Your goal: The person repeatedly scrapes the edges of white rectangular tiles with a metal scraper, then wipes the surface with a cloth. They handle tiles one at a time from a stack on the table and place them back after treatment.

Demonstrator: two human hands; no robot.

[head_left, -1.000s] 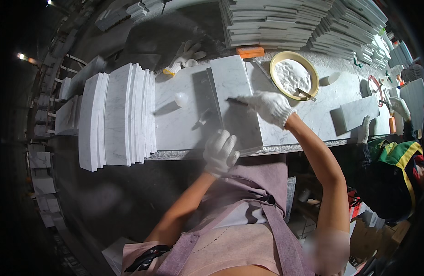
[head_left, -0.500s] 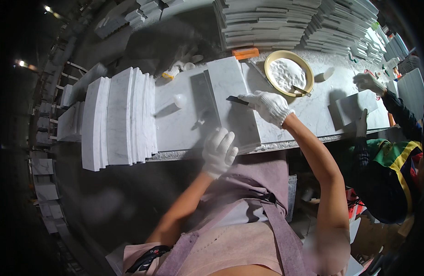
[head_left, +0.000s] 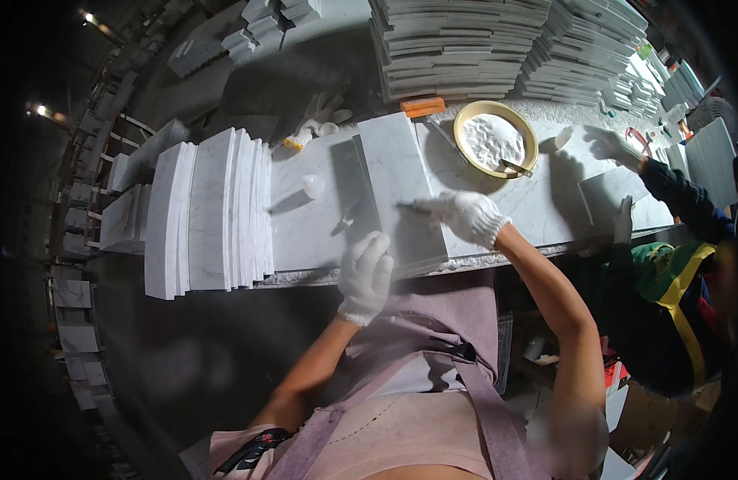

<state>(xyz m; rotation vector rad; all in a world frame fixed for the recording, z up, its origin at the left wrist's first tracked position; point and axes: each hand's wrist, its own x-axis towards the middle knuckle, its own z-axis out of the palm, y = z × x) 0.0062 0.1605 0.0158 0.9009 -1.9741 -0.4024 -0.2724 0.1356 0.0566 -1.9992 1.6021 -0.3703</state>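
A long pale marble tile (head_left: 394, 152) lies in front of me on the worktable, its far end pointing away. My right hand (head_left: 469, 218), in a white knit glove, is closed round a dark, thin scraper (head_left: 409, 206), its blade blurred over the tile's middle. My left hand (head_left: 366, 276), also gloved, is at the tile's near left corner with its fingers curled together. Whether it grips or touches the tile is hidden. Beyond my right hand stands a yellow bowl (head_left: 462, 158) of white powder or paste, a putty knife (head_left: 515, 166) resting in it.
Upright marble tiles (head_left: 211, 212) stand in a row at the left. A small white cup (head_left: 312, 186), loose gloves (head_left: 325, 120) and an orange block (head_left: 422, 107) lie on the worktable (head_left: 545, 216). Tall tile stacks (head_left: 457, 52) rise behind. At right, a co-worker's hands (head_left: 613, 148) are by another tile.
My right hand and the scraper have come nearer along the tile. My left hand has shifted a little to the left. The co-worker's far hand has moved left, and the view has tilted slightly.
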